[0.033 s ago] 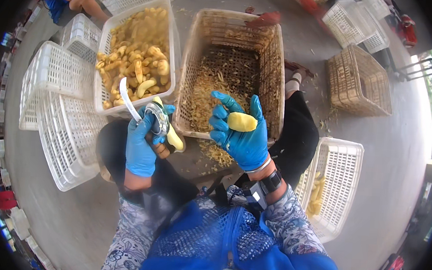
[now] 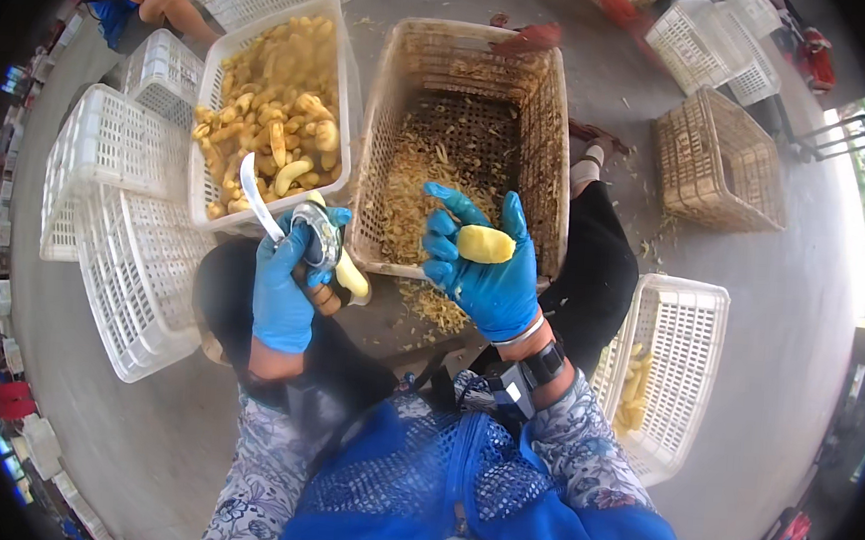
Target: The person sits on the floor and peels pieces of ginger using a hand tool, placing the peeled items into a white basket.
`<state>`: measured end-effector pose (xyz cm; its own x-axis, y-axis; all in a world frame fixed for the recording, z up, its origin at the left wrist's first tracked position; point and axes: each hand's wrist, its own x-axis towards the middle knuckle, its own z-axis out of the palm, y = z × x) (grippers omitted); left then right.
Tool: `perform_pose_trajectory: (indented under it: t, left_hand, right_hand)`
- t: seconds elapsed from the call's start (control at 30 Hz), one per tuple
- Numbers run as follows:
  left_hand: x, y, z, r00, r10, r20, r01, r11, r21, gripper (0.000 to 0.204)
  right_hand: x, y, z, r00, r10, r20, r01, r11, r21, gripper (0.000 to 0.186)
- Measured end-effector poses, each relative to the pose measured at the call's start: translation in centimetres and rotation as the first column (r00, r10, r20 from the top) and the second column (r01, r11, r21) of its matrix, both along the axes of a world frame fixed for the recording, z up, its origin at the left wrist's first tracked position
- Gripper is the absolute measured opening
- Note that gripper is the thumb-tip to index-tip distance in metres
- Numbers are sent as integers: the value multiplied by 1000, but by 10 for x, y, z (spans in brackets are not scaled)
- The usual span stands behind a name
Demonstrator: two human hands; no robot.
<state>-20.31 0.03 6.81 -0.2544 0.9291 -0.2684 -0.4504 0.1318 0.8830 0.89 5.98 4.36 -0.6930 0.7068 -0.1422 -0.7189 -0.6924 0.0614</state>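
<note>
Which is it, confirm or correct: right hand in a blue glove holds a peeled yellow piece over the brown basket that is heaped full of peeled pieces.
Wrong on the basket. In the head view the brown basket holds only scraps of peel; the white crate is heaped with peeled pieces. The right hand does hold a peeled yellow piece over it.

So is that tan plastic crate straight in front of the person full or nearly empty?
Nearly empty. The tan plastic crate holds only a thin layer of pale peelings along its left side; the dark mesh floor shows through elsewhere.
</note>
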Motion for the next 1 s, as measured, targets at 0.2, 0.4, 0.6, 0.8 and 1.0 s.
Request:
perform_pose_trajectory:
  t: [0.2, 0.4, 0.6, 0.8, 1.0]
  left_hand:
    - [-47, 51, -24, 981, 128, -143, -157, 966, -208, 28]
    - [-137, 112, -89, 921, 318, -224, -380, 860, -341, 26]
    - [-146, 136, -133, 865, 333, -376, -458, 830, -318, 22]
    - [-143, 124, -134, 824, 313, -472, -454, 863, -222, 22]
    - [-37, 66, -58, 939, 55, -341, -110, 983, -144, 19]
  right_hand:
    - [37, -17, -40, 971, -11, 237, 19, 999, -32, 66]
    - [29, -35, -68, 926, 3, 379, 24, 997, -67, 51]
    - [33, -40, -80, 940, 43, 339, -3, 993, -116, 52]
    - [39, -35, -74, 960, 50, 276, -48, 999, -16, 55]
    - [46, -42, -50, 981, -40, 191, 38, 999, 14, 65]
